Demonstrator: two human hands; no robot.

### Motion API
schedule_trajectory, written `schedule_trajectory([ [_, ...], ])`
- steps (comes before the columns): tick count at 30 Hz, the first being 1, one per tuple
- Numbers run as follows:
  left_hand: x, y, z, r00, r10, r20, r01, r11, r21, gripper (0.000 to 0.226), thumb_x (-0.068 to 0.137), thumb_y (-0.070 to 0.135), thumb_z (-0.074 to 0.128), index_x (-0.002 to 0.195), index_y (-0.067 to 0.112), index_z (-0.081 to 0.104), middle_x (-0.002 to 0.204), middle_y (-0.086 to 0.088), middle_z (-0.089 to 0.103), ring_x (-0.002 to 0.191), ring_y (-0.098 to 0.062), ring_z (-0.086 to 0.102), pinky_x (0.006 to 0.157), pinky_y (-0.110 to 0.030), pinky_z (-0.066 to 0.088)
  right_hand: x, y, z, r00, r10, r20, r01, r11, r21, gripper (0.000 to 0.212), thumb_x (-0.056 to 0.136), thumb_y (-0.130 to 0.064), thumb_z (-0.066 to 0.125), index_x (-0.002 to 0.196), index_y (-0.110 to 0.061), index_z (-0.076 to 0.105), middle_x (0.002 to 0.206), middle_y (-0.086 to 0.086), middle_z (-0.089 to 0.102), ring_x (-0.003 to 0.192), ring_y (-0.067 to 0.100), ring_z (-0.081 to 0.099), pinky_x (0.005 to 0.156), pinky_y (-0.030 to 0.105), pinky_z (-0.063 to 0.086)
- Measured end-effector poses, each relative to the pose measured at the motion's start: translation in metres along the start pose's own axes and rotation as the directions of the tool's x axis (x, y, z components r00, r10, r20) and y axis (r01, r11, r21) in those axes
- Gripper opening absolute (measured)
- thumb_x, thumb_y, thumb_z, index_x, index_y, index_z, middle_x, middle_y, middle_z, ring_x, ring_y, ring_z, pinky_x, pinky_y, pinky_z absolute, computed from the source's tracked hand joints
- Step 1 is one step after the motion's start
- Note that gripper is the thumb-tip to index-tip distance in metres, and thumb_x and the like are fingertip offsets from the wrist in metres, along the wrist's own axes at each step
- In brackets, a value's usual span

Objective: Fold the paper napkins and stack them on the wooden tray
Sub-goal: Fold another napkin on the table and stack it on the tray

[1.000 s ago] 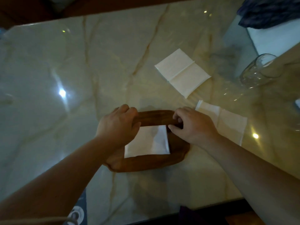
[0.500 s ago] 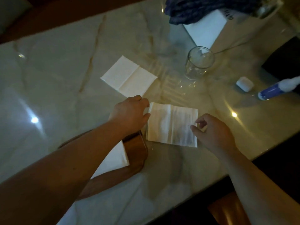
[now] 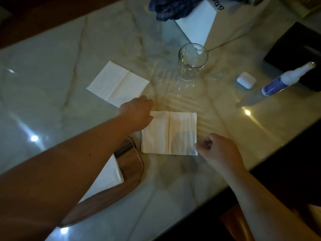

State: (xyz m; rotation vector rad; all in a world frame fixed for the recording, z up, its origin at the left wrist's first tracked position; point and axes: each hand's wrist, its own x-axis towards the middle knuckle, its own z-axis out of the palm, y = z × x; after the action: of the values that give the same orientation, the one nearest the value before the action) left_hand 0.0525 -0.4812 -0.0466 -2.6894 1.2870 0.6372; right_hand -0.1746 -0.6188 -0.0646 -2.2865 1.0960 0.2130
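- The left hand point(image 3: 137, 113) is resting on the upper left corner of the near napkin point(image 3: 169, 133), fingers curled down onto the paper; whether it is pinching the edge or only pressing on it I cannot tell.
- The right hand point(image 3: 219, 149) is sitting at the napkin's lower right corner, fingers loosely curled with the fingertips at the paper's edge; a firm grip is not visible.
- This napkin is lying flat on the marble worktop point(image 3: 52, 84), just beside the wooden tray point(image 3: 131, 161), with a centre crease running top to bottom.
- One folded napkin point(image 3: 107, 176) is already lying on the tray, partly hidden under the left forearm.
- A second open napkin point(image 3: 118, 82) is waiting farther back on the worktop, apart from the one in hand.
- The step in hand looks like folding the near napkin along its crease.
- To do it well: lift one side by both of its corners, bring it over to meet the opposite edge squarely, then press along the fold.
- The paper is thin, so pulling gently is advisable.
- The drinking glass point(image 3: 192, 62) is standing just behind, so keeping the lift low seems wise.
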Motion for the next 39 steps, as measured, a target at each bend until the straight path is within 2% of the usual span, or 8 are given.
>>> schedule_trajectory([
  [7,-0.001,-0.005,0.001,0.997,-0.049,0.055,0.05,0.999,-0.015,0.027,0.093,0.036,0.049,0.107,0.015,0.06,0.107,-0.008,0.061,0.096,-0.026,0.059,0.085,-0.045,0.052,0.013,-0.004,-0.005,0.993,-0.086,0.075,0.089,0.995,-0.041,0.012,0.078,-0.03,0.064,0.068,-0.027,0.057,0.07,-0.009,0.06,0.072,0.016,0.058,0.065,0.032,0.049],
  [16,-0.053,0.016,0.003,0.988,-0.148,0.039,0.152,0.924,-0.352,0.019,0.087,0.042,0.057,0.083,0.024,0.058,0.08,0.0,0.064,0.077,-0.021,0.061,0.075,-0.035,0.052,0.075,-0.021,-0.054,0.978,-0.2,-0.066,0.203,0.978,0.053,0.005,0.074,-0.019,0.068,0.077,-0.016,0.065,0.074,-0.002,0.063,0.074,0.016,0.058,0.064,0.025,0.037],
  [19,-0.064,0.031,0.011,0.991,-0.116,0.071,0.132,0.941,-0.313,0.023,0.089,0.048,0.052,0.089,0.027,0.061,0.087,0.002,0.065,0.077,-0.016,0.058,0.072,-0.032,0.05,0.089,-0.033,-0.057,0.968,-0.243,-0.068,0.247,0.967,0.061,0.005,0.074,-0.017,0.068,0.075,-0.018,0.063,0.073,0.001,0.063,0.072,0.019,0.058,0.062,0.026,0.036],
  [26,-0.071,0.048,0.024,0.99,0.062,0.123,-0.045,0.99,-0.135,0.034,0.092,0.049,0.041,0.101,0.022,0.061,0.104,-0.005,0.068,0.094,-0.026,0.063,0.08,-0.039,0.053,0.1,-0.043,-0.045,0.94,-0.339,0.046,0.336,0.939,0.066,0.009,0.074,-0.02,0.071,0.078,-0.019,0.062,0.074,-0.003,0.065,0.073,0.018,0.062,0.067,0.03,0.047],
  [29,-0.059,0.04,0.017,0.998,0.034,0.047,-0.025,0.984,-0.174,0.028,0.092,0.047,0.045,0.101,0.024,0.058,0.108,-0.002,0.066,0.095,-0.023,0.061,0.08,-0.037,0.052,0.103,-0.038,-0.039,0.938,-0.333,0.097,0.325,0.942,0.088,0.022,0.073,-0.027,0.076,0.09,-0.02,0.063,0.084,-0.002,0.065,0.077,0.016,0.059,0.071,0.031,0.046],
  [32,-0.031,0.028,0.008,0.996,0.03,-0.085,-0.048,0.976,-0.213,0.034,0.088,0.041,0.056,0.117,0.023,0.054,0.117,-0.002,0.058,0.105,-0.022,0.055,0.086,-0.041,0.05,0.107,-0.037,-0.035,0.936,-0.319,0.151,0.311,0.948,0.071,0.034,0.071,-0.031,0.078,0.1,-0.019,0.065,0.091,-0.004,0.061,0.083,0.013,0.056,0.071,0.026,0.04],
  [36,0.004,0.02,-0.007,0.992,0.081,-0.097,-0.103,0.961,-0.256,0.069,0.084,0.036,0.066,0.141,0.019,0.032,0.146,-0.008,0.041,0.131,-0.028,0.039,0.104,-0.044,0.038,0.103,-0.046,-0.04,0.908,-0.381,0.171,0.382,0.924,0.028,0.017,0.077,-0.022,0.072,0.09,-0.014,0.067,0.086,-0.002,0.061,0.083,0.017,0.058,0.067,0.025,0.037],
  [39,0.017,0.018,-0.013,0.988,0.13,-0.084,-0.146,0.962,-0.232,0.08,0.081,0.039,0.069,0.146,0.023,0.025,0.147,-0.007,0.042,0.131,-0.028,0.04,0.105,-0.044,0.036,0.091,-0.052,-0.048,0.885,-0.446,0.136,0.434,0.894,0.111,0.006,0.079,-0.017,0.07,0.084,-0.017,0.065,0.083,-0.003,0.063,0.077,0.012,0.057,0.066,0.024,0.04],
])
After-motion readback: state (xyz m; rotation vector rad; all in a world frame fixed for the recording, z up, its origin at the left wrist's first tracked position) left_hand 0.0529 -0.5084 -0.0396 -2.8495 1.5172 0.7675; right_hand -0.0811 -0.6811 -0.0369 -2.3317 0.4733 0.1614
